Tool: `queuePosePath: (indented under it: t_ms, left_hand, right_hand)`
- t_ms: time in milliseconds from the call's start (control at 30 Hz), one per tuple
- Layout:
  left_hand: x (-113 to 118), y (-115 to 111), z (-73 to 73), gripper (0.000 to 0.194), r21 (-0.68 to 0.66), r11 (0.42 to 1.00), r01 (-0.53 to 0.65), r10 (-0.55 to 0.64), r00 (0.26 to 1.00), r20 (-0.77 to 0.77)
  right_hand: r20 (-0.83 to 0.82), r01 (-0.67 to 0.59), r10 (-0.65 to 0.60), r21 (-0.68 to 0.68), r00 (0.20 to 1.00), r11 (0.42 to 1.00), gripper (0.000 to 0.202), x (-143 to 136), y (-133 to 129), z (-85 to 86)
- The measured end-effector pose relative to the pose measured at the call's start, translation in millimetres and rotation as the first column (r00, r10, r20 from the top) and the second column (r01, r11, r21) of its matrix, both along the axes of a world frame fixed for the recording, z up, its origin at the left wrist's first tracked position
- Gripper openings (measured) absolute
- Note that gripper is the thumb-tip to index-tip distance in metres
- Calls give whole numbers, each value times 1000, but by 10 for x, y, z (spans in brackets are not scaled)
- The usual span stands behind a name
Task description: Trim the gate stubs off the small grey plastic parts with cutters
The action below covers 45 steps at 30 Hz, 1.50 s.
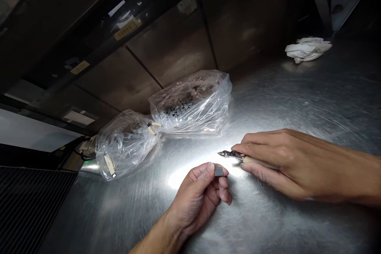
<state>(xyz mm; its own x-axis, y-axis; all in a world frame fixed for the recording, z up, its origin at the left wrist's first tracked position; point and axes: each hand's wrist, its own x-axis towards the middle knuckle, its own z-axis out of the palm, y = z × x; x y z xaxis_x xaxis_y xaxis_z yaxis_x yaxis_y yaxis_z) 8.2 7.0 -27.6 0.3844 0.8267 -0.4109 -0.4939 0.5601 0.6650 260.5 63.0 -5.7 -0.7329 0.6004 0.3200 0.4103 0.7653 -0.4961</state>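
Between the thumb and fingertips of my left hand (202, 194) is a small grey ribbed block (218, 171). My right hand (279, 162) is wrapped round a pair of small metal nippers (233, 154), whose pointed tip faces left, above and a little right of the block. The tip and the block are apart. Both hands are above the shiny metal table (125, 214). Most of the nippers' handles are hidden by my right fingers.
Behind my hands lies a clear plastic bag (190, 103) with several small grey pieces. Left of it are another clear bag (127, 143), cream-handled pliers (154, 127) and a cream-coloured tool (109, 164). A crumpled white cloth (308, 49) rests at the back right.
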Motion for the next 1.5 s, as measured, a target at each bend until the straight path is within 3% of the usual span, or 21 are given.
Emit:
queuePosePath:
  t_ms: [367, 1000, 1500]
  left_hand:
    - [-25, 15, 1, 33, 25, 997, 75, -76, 997, 17]
    - [-14, 6, 2, 27, 18, 998, 63, -63, 998, -9]
    - [30, 11, 85, 27, -9, 1000, 9, -9, 1000, -22]
  right_hand:
    - [80, 25, -32, 91, 996, 996, 31, 19, -5, -56]
    - [134, 23, -28, 45, 991, 999, 31, 7, -5, -63]
    - [111, 19, -35, 146, 993, 989, 25, 26, 21, -60]
